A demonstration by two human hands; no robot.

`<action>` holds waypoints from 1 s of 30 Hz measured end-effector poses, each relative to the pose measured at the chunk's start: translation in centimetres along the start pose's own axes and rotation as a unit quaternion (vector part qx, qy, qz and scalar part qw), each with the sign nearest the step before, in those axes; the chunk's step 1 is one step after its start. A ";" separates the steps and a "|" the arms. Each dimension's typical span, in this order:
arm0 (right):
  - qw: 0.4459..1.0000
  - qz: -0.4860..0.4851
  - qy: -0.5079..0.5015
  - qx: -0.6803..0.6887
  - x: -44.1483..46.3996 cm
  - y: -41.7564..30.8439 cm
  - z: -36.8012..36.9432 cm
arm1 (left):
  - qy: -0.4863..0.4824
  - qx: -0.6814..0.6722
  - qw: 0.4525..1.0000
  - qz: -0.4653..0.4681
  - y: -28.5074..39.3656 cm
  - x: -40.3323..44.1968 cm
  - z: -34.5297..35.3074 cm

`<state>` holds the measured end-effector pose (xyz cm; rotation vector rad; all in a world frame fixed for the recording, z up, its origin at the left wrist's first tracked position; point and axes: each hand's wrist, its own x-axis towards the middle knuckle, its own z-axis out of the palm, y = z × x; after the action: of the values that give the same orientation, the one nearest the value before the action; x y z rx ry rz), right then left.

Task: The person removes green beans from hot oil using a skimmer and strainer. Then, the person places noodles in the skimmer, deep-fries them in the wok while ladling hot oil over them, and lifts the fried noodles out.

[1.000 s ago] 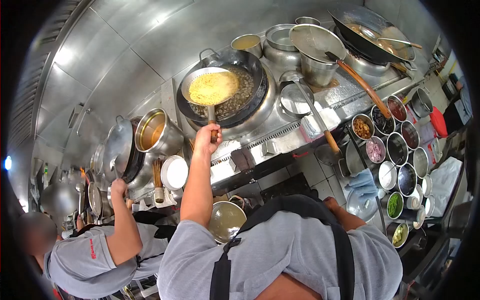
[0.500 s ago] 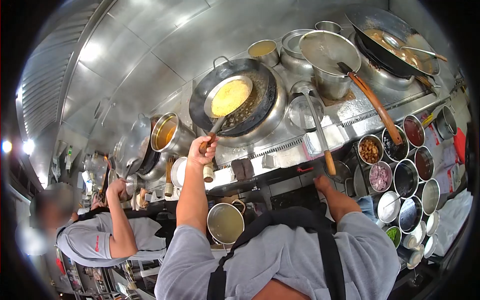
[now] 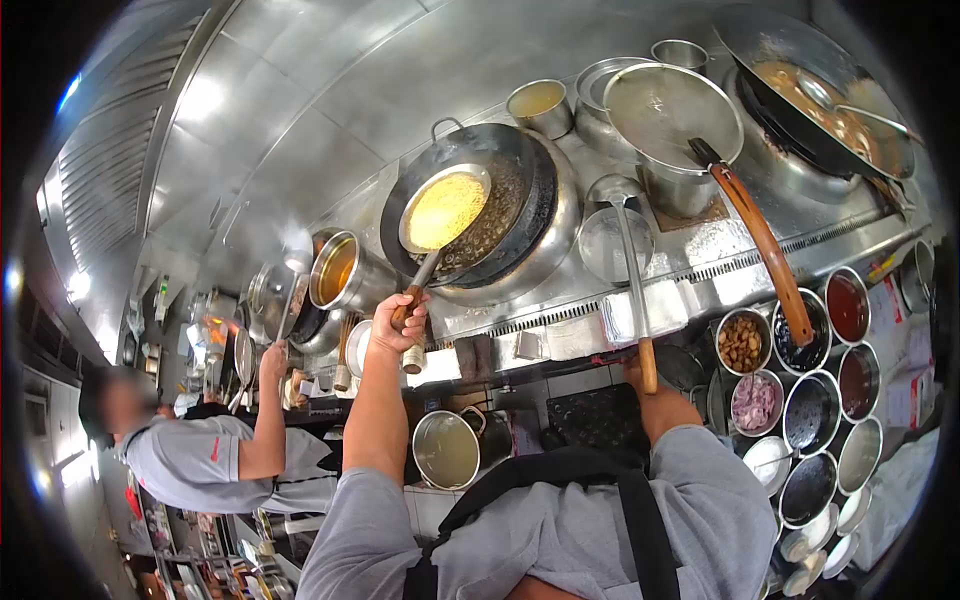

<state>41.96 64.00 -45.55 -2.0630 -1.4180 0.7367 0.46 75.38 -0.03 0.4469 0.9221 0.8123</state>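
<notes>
My left hand (image 3: 393,325) is closed around the wooden handle of a round metal strainer (image 3: 433,264). Yellow, grainy food (image 3: 447,211) fills the strainer's bowl, held over the left part of a black wok (image 3: 510,165). Dark, bubbling liquid shows in the wok beside it. My right hand (image 3: 632,368) is low at the stove's front edge, by the wooden handle end of a long ladle (image 3: 632,270). That handle partly covers the hand, and its fingers cannot be made out.
A wide mesh strainer (image 3: 665,110) rests over a metal pot on the right, its wooden handle jutting forward. Another wok (image 3: 880,140) holds brown liquid. Seasoning containers (image 3: 812,412) crowd the right side. At left, a co-worker (image 3: 200,465) holds a raised ladle (image 3: 293,285) near an oil pot (image 3: 365,285).
The view has shifted slightly. My left hand still grips the strainer, which sits a little further left over the wok. My right hand appears closer to the ladle's handle. The co-worker's ladle has risen.
</notes>
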 end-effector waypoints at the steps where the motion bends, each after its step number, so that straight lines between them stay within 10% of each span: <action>1: 0.999 0.001 0.031 0.020 0.1 -0.1 0.2 | 0.005 -0.001 1.000 0.001 0.0 -0.1 0.2; 8: 0.972 0.128 -0.111 0.165 -0.6 -2.7 -2.6 | 0.029 0.011 0.999 -0.011 0.2 -0.2 0.0; 11: 0.729 0.344 -0.197 0.557 -3.9 -4.6 -8.8 | -0.001 0.015 1.000 -0.026 0.8 0.2 -1.4; 14: 0.623 0.308 -0.184 0.695 -8.8 -7.8 -18.7 | 0.021 0.032 0.999 -0.033 1.2 0.0 -1.5; 21: 0.838 0.223 -0.115 0.485 -8.4 -20.3 -27.8 | 0.017 -0.056 0.997 -0.058 1.6 1.9 -2.9; 27: 0.804 0.106 -0.101 0.576 -13.4 -29.9 -28.2 | -0.071 -0.152 0.985 -0.048 0.8 2.9 -4.3; 30: 0.895 0.060 -0.072 0.437 -13.8 -34.9 -27.3 | -0.056 -0.155 0.986 -0.016 0.6 2.2 -3.8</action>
<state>33.76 58.74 -0.13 -1.3929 -0.7758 1.3059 -2.25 77.43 -2.88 0.2037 0.6817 0.8749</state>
